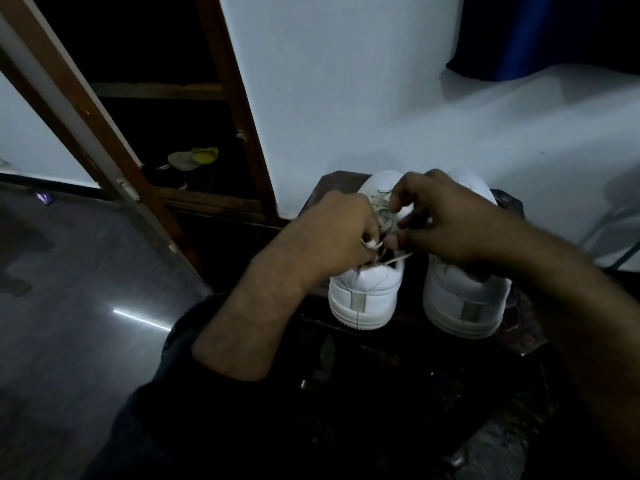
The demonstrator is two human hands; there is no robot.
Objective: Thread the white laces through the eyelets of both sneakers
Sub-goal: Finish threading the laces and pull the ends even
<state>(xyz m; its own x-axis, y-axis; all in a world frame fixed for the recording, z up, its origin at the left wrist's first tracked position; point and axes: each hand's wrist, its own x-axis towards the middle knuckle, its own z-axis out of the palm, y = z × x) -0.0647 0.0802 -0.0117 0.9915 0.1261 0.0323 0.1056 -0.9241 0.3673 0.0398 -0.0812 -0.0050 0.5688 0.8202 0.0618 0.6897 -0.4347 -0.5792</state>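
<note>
Head camera looks down on a dark floor (86,289) at the left and a wooden door frame (239,109) beyond it. Further right, the left hand (341,233) curls its fingers around a white lace (382,216) over the left sneaker (363,292), whose heel faces near. The right hand (446,220) pinches the same lace above the eyelets with bent fingers. The right sneaker (464,303) stands just beside, both on a dark stool (519,341) against a white wall (346,81).
</note>
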